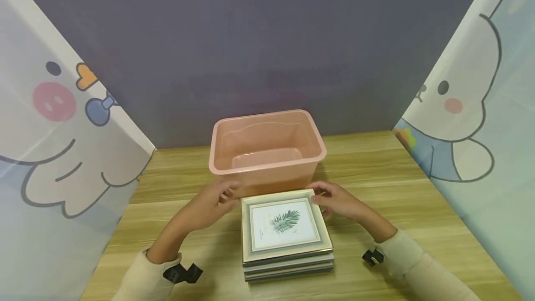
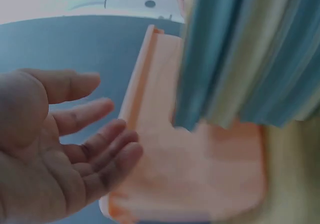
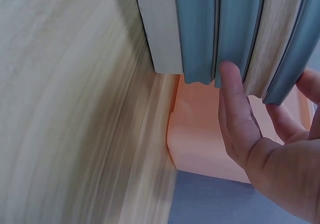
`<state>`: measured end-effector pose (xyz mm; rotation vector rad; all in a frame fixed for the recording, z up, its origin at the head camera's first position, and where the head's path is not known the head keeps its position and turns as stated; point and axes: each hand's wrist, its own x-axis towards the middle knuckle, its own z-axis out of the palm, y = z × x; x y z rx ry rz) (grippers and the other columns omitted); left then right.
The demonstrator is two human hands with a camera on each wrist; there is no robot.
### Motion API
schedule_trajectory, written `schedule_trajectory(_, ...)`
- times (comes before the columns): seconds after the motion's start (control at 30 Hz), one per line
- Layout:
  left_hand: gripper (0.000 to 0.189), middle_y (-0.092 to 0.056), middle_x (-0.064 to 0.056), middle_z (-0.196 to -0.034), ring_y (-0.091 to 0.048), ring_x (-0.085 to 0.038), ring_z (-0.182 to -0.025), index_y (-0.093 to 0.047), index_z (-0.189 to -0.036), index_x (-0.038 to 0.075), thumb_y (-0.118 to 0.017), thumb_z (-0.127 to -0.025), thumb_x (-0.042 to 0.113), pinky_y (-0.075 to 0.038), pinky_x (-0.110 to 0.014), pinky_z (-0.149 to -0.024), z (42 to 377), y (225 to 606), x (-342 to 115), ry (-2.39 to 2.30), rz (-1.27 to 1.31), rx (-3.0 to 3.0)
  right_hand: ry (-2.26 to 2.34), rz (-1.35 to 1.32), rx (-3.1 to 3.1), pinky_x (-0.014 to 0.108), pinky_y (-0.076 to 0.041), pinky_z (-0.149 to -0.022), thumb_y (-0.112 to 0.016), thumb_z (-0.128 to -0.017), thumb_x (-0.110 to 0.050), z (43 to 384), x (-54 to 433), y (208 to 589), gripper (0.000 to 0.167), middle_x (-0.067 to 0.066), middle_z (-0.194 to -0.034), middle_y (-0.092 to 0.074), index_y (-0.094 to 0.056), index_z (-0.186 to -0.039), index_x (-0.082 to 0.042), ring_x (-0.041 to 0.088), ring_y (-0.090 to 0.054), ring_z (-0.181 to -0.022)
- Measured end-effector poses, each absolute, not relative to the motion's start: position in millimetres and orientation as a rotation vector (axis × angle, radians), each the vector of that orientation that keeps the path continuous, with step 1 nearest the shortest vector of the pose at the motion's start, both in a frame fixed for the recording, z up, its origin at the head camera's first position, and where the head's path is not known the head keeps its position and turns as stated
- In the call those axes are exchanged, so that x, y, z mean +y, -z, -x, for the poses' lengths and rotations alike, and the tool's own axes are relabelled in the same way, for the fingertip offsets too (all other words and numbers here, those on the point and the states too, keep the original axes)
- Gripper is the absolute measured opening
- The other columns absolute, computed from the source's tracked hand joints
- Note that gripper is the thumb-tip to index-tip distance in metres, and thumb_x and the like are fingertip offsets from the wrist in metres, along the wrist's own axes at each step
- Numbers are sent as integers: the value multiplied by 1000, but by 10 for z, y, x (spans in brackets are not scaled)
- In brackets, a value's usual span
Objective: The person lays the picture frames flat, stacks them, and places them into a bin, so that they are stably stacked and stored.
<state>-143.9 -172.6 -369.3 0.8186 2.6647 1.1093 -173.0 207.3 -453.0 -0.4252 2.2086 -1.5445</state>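
Observation:
A stack of several picture frames (image 1: 286, 226) lies on the table, the top one holding a green leaf print under a pale gold and grey border. My left hand (image 1: 212, 204) hovers just left of the stack, fingers loosely bent, with nothing in the palm; the left wrist view shows that hand (image 2: 75, 149) apart from the frames (image 2: 240, 48). At the far right corner of the stack, my right hand (image 1: 334, 199) rests its thumb by the top frame's edge. One finger of the right hand (image 3: 270, 144) touches the frames' sides (image 3: 240, 33) in the right wrist view.
Right behind the stack stands a pink plastic bin (image 1: 267, 171), with only its bare floor showing inside. The wood-grain table (image 1: 175, 194) meets a dark grey back wall (image 1: 267, 50). Cartoon-printed panels (image 1: 54, 152) flank both sides. A black strap hangs at each wrist.

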Motion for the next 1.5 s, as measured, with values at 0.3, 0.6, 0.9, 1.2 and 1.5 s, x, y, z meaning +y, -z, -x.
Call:
schedule_trajectory(0.3, 75, -27, -33, -157, -48, -49, -135, -20, -161, 7, -62, -103, 28, -53, -56, -99, 1331, 4142, -1854, -1419, -430, 2151, 1568, 391, 2205, 43, -62, -75, -62, -103, -27, 1665, 2073, 4494, 55, 27, -130, -53, -45, -147, 1, 22, -63, -101)
schedule_trajectory(0.6, 87, -17, -38, -157, -46, -54, -133, -3, -162, 17, -64, -101, 29, -56, -58, -91, 1281, 4314, -1781, -1522, -347, 1962, 1559, 399, 2102, 51, -61, -84, -62, -102, -28, 1607, 2106, 4505, 67, 35, -146, -37, -31, -158, -7, 35, -59, -117)
schedule_trajectory(0.9, 88, 5, -34, -160, -9, -66, -146, 14, -161, 35, -54, -106, 25, -48, -72, -96, 1216, 4459, -1744, -1701, -298, 1647, 1591, 243, 1853, 53, -60, -79, -53, -106, -37, 1456, 2147, 4539, 84, 37, -161, -13, 1, -164, -10, 61, -30, -142)
schedule_trajectory(1.2, 91, 17, -38, -159, -4, -69, -144, 22, -159, 38, -52, -107, 26, -39, -78, -100, 1173, 4481, -1709, -1769, -211, 1516, 1727, 174, 1599, 59, -60, -80, -41, -109, -44, 1344, 2148, 4661, 80, 36, -163, -15, 14, -163, -21, 41, -54, -133)
schedule_trajectory(1.5, 89, -26, -38, -155, -53, -44, -131, 14, -162, 27, -53, -106, 39, -51, -69, -94, 1145, 4548, -1715, -1775, -98, 1429, 1705, 89, 1596, 60, -59, -83, -37, -107, -55, 1294, 2112, 4648, 78, 34, -143, -39, 1, -163, -15, 44, -56, -127)
